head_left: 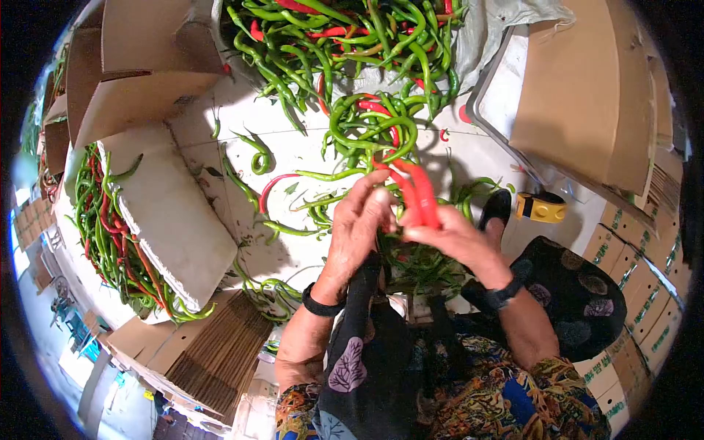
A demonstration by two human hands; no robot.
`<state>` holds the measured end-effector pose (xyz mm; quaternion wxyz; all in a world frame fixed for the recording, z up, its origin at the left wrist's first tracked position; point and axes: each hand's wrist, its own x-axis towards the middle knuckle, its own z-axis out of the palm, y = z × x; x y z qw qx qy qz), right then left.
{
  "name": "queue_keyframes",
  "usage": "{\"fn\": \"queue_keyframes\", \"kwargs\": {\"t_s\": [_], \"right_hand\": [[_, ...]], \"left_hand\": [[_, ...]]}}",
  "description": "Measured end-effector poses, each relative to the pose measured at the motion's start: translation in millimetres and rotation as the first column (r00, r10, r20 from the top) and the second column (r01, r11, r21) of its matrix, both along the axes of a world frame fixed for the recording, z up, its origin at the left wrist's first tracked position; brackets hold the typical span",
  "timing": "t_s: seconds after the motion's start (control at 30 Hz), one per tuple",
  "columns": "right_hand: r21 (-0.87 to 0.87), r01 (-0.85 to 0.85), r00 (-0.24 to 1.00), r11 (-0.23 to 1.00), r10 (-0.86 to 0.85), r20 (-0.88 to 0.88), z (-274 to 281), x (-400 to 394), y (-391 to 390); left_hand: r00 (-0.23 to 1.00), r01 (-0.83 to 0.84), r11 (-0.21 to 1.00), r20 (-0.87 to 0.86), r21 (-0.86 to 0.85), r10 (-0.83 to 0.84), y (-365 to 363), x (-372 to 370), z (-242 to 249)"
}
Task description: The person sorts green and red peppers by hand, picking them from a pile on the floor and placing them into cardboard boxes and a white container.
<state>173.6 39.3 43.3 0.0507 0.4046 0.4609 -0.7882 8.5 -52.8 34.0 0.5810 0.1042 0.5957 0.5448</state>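
Red chili peppers (419, 192) stand up from my right hand (456, 238), which is closed around their lower ends. Close beside it on the left, my left hand (357, 222) has its fingers curled together near the red peppers; what it grips, if anything, is hidden. Just beyond both hands, long curled green chili peppers (374, 132) lie in a tangle with a few red ones. More loose peppers, such as a half-red, half-green one (273, 189), are scattered on the floor left of my hands.
A large pile of green and red peppers (352, 44) spills from a pale sack (488, 33). At left, a white foam box (172, 213) holds peppers. Cardboard boxes (565, 95) stand right and upper left. A yellow-and-black object (540, 208) lies near my foot (496, 213).
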Motion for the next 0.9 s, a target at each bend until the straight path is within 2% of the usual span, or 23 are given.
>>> {"fn": "queue_keyframes", "kwargs": {"t_s": [0.03,0.07,0.1,0.13,0.17,0.2,0.23,0.27,0.37,0.4,0.47,0.5,0.57,0.63,0.67,0.73,0.77,0.8,0.83,0.87,0.9], "right_hand": [[-0.089,0.088,0.996,0.992,-0.089,-0.006,11.0,3.4,9.4],[-0.089,0.184,0.978,0.979,-0.191,-0.084,20.3,7.7,17.9],[-0.091,0.275,0.945,0.957,-0.287,-0.159,29.4,11.0,27.3],[-0.027,0.260,0.931,0.965,-0.258,-0.258,37.1,11.7,35.8],[-0.059,0.214,0.944,0.975,-0.222,-0.245,42.4,15.2,39.9],[-0.089,0.168,0.954,0.982,-0.185,-0.235,46.9,18.5,43.3],[-0.121,0.121,0.963,0.985,-0.147,-0.228,49.5,20.2,44.4],[-0.123,0.134,0.970,0.983,-0.155,-0.186,46.3,21.8,41.0],[-0.133,0.482,0.868,0.866,-0.493,-0.064,39.6,18.1,27.3],[-0.137,0.581,0.800,0.803,-0.594,-0.088,42.6,13.3,28.5],[-0.066,0.605,0.790,0.793,-0.609,-0.073,48.3,16.1,35.5],[-0.029,0.618,0.783,0.785,-0.619,-0.068,50.0,18.8,39.3],[-0.030,0.631,0.775,0.775,-0.632,-0.014,48.6,27.9,39.2],[0.000,0.622,0.781,0.783,-0.621,0.073,39.8,37.3,34.1],[-0.042,0.615,0.788,0.788,-0.611,0.080,34.4,41.7,30.2],[-0.046,0.604,0.794,0.796,-0.596,0.122,25.3,40.6,21.4],[-0.050,0.595,0.800,0.802,-0.584,0.140,21.2,38.7,17.2],[0.003,0.564,0.812,0.826,-0.555,0.181,16.8,39.3,12.1],[-0.021,0.534,0.836,0.845,-0.524,0.159,9.4,42.7,10.1],[-0.029,0.530,0.839,0.848,-0.519,0.161,10.8,39.7,9.9],[-0.040,0.527,0.842,0.849,-0.514,0.163,12.1,35.9,9.0]], "left_hand": [[1.000,-0.009,0.999,0.003,-0.035,0.009,-2.5,-5.9,-7.3],[0.989,-0.048,0.992,-0.142,-0.118,0.031,-1.1,-12.4,-10.1],[0.974,-0.131,0.980,-0.206,-0.151,0.099,-1.7,-16.8,-19.2],[0.900,-0.131,0.985,-0.431,-0.116,0.069,-8.2,-19.7,-41.9],[0.775,-0.122,0.989,-0.631,-0.082,0.043,-8.2,-24.3,-54.6],[0.563,-0.015,0.998,-0.825,-0.056,-0.038,-7.4,-29.4,-64.5],[0.295,0.094,0.994,-0.952,-0.061,-0.087,-0.6,-34.9,-68.5],[0.172,0.131,0.982,-0.973,-0.133,-0.155,12.2,-36.8,-70.7],[-0.111,0.264,0.924,-0.960,-0.277,-0.256,39.1,-47.0,-96.1],[-0.083,0.297,0.886,-0.934,-0.355,-0.346,34.6,-46.2,-99.8],[-0.038,0.372,0.794,-0.863,-0.480,-0.504,34.4,-42.9,-93.2],[-0.080,0.398,0.800,-0.885,-0.450,-0.458,27.5,-36.3,-89.4],[-0.152,0.511,0.639,-0.792,-0.575,-0.591,7.7,-23.4,-92.9],[-0.011,0.576,0.523,-0.646,-0.628,-0.764,10.2,-22.9,-81.7],[0.054,0.614,0.462,-0.550,-0.640,-0.833,16.0,-24.1,-72.5],[0.127,0.428,0.774,-0.816,-0.467,-0.563,37.8,-33.8,-65.7],[0.131,0.316,0.887,-0.910,-0.338,-0.393,50.2,-41.3,-68.1],[0.076,0.317,0.915,-0.955,-0.249,-0.286,62.5,-50.3,-79.3],[0.020,0.326,0.933,-0.985,-0.156,-0.171,73.4,-58.9,-96.6],[-0.053,0.328,0.899,-0.956,-0.290,-0.289,76.7,-63.1,-122.2],[-0.062,0.359,0.866,-0.935,-0.347,-0.348,76.9,-61.6,-130.7]]}}
